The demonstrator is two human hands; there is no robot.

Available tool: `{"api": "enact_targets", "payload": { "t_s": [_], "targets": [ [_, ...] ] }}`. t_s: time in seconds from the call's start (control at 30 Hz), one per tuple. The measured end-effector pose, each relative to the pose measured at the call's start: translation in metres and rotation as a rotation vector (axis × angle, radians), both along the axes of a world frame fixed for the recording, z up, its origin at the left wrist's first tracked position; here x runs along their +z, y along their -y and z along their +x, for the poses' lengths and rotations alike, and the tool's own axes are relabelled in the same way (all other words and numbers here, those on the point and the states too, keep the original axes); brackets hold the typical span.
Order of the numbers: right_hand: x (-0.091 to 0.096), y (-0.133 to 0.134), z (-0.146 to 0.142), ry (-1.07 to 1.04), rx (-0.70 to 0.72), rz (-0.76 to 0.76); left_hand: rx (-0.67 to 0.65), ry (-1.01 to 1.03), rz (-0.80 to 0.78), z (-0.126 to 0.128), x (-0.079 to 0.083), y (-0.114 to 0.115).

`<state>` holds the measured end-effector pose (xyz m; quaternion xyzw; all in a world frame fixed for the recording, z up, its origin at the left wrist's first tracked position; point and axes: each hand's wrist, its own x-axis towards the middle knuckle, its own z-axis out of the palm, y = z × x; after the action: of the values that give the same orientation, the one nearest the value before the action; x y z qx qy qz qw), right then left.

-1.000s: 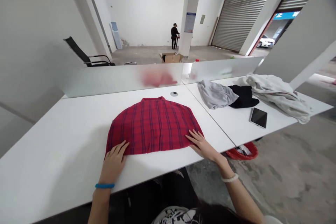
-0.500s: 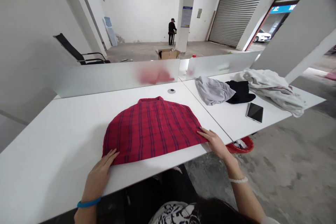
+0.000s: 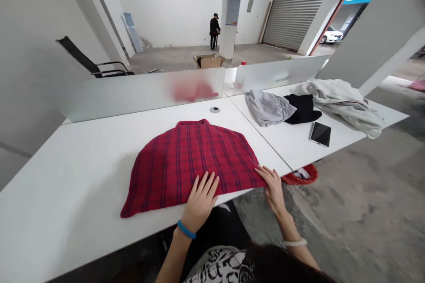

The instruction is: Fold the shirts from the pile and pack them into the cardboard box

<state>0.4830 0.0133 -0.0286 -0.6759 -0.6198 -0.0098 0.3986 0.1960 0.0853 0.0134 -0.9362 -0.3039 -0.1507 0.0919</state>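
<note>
A red and navy plaid shirt (image 3: 186, 163), its collar toward the far side, lies folded on the white table. My left hand (image 3: 201, 196) rests open on its near edge around the middle, fingers spread over the fabric. At the shirt's near right corner, my right hand (image 3: 271, 185) has its fingers stretched over the cloth. The right thumb is hidden. A blue band circles my left wrist and a pale bracelet my right.
Frosted dividers (image 3: 142, 95) run along the table's back. To the right lie a grey cloth (image 3: 268, 108), a black garment (image 3: 303, 109), a pale cloth pile (image 3: 345, 101) and a tablet (image 3: 320, 134). A red-lined bin (image 3: 307, 174) stands below. Farther back is a person (image 3: 214, 31).
My left hand has moved from the shirt's near left corner to the middle of its near edge. The near corners have shifted slightly toward me; my right hand stays at the right corner.
</note>
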Motion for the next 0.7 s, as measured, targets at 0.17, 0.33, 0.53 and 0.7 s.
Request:
{"api": "enact_targets", "payload": {
  "t_s": [0.17, 0.33, 0.53, 0.7],
  "targets": [
    [-0.015, 0.022, -0.022, -0.691, -0.476, 0.271, -0.119, 0.063, -0.102, 0.017, -0.01, 0.008],
    [-0.026, 0.038, -0.042, -1.234, -0.128, 0.029, -0.144, 0.128, -0.279, 0.012, 0.008, 0.013],
    [0.0, 0.026, -0.038, -1.219, -0.055, 0.014, 0.053, 0.138, -0.276, 0.033, 0.045, -0.059],
    [0.016, 0.008, -0.033, -1.271, -0.425, -0.042, 0.344, 0.043, -0.265, 0.053, 0.019, -0.125]
  ]
}}
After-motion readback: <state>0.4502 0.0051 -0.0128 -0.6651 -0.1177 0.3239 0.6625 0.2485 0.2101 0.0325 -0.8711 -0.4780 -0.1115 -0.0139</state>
